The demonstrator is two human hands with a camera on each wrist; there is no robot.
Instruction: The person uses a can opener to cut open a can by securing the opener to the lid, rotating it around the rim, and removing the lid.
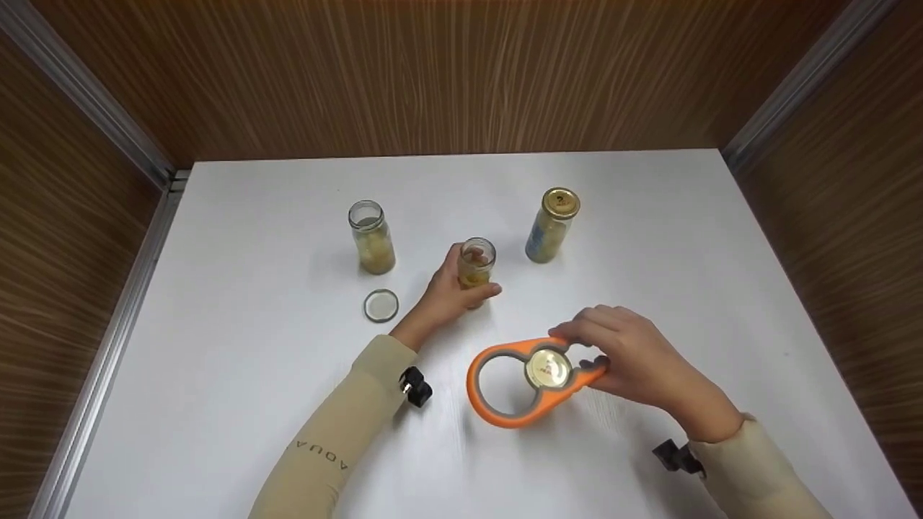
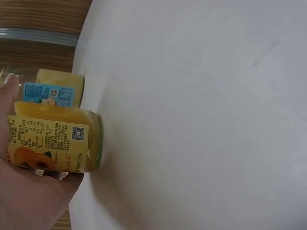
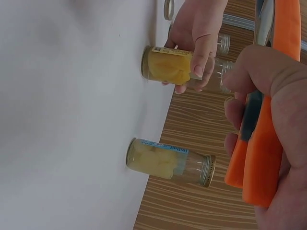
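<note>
A: Left hand (image 1: 443,295) wrapped round the open jar (image 1: 476,264) at mid-counter (image 1: 252,288), thumb in front, fingers behind, jar upright.

B: Right hand (image 1: 626,357) nearer the front edge, gripping the orange opener (image 1: 505,382) by its narrow end, fingers curled over the top. Gold lid (image 1: 547,368) caught in the smaller ring, larger ring free and pointing left.

A: Opener well apart from the jar, held over the white surface.

B: Further back, capped jar (image 1: 551,225) to the right, second open jar (image 1: 372,236) to the left, loose lid (image 1: 381,305) lying flat just in front of that one.

A: Left wrist view: yellow label with QR code and fruit picture on the held jar (image 2: 55,143), palm (image 2: 29,196) pressed against the glass. Blue-labelled jar (image 2: 55,93) peeking out behind. None of that print legible from the head view.

B: Right wrist view: both jars from the side, yellow fruit pieces filling the lower part, left-hand fingers (image 3: 201,57) clamped over the near one (image 3: 168,64). Capped jar (image 3: 170,163) standing alone. Opener (image 3: 261,139) edge-on here, lid hidden; only the head view shows it in the ring.
</note>
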